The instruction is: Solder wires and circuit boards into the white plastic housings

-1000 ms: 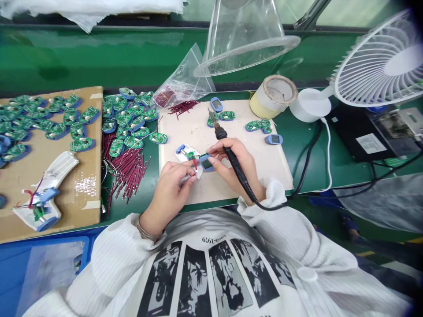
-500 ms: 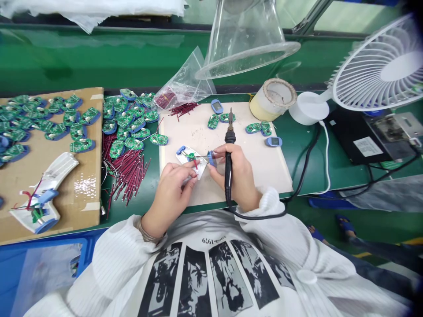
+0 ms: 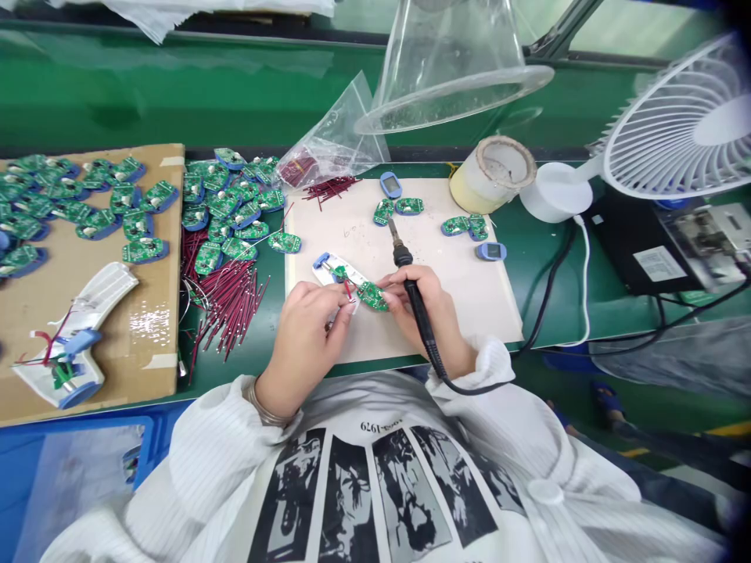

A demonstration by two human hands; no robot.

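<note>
My left hand (image 3: 314, 332) is closed at the lower end of a white plastic shell (image 3: 325, 274), its fingertips pinching by a short red wire (image 3: 348, 291). Inside the shell show a blue part and a small green board. My right hand (image 3: 434, 317) grips a soldering iron (image 3: 418, 301), its metal tip pointing up and away over the light sheet. The thumb and fingertips of that same hand also hold the edge of a green circuit board (image 3: 371, 295), component side up, close to my left fingertips. Thin wires run between shell and board; their ends are hidden.
Several blue-backed circuit boards (image 3: 226, 205) and a pile of dark red wires (image 3: 235, 301) lie left of the light sheet (image 3: 469, 305). A second white shell (image 3: 76, 336) rests on cardboard (image 3: 158, 305). Behind stand a tape roll (image 3: 491, 176), clear funnel hood (image 3: 451, 86) and white fan (image 3: 686, 125).
The circuit board in my right hand has turned from edge-on to green side up. The soldering iron has tilted, its tip swinging left and lower. My left hand has barely moved.
</note>
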